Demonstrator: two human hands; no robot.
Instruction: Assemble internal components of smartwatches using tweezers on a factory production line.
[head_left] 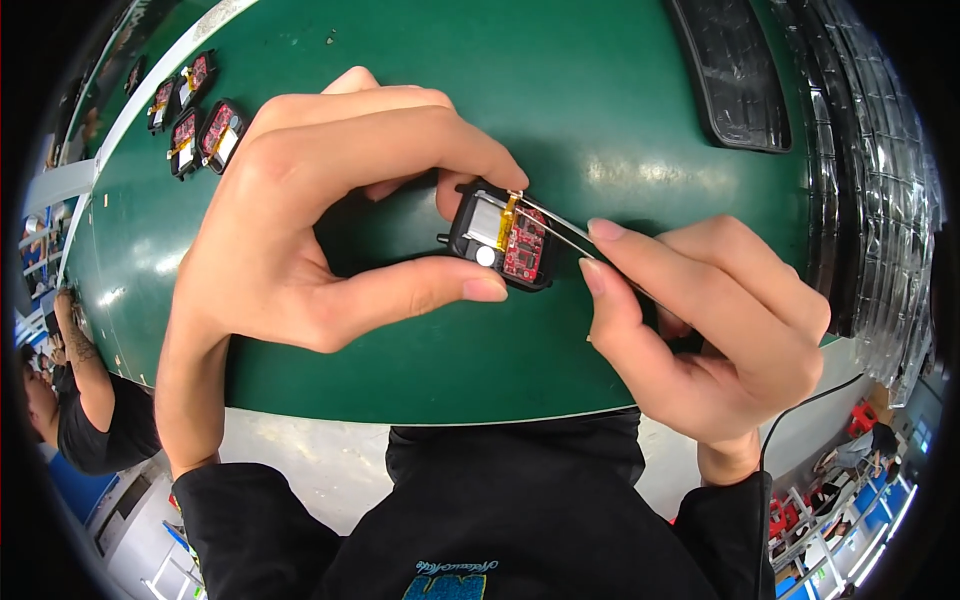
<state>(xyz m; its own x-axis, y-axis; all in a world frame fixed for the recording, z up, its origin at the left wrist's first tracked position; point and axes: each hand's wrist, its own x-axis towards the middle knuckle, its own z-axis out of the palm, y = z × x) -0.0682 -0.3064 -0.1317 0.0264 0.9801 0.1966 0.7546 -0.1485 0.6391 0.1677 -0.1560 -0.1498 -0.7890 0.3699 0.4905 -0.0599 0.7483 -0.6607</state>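
Between the thumb and fingers of my left hand (300,200) is a small open black electronic device (468,240). Inside it I see a red circuit board, a silver battery cell, yellow tape and a white round part. My right hand (710,320) pinches a pair of metal tweezers (568,232). The tweezer tips reach into the device near its upper edge, by the yellow tape. Whether the tips grip anything there is too small to tell.
Several similar open devices (184,140) lie on the green table (560,70) at the far left. A black tray (735,75) lies at the far right, with stacked clear plastic trays (860,170) beyond it. Another person's arm (88,370) rests at the left edge.
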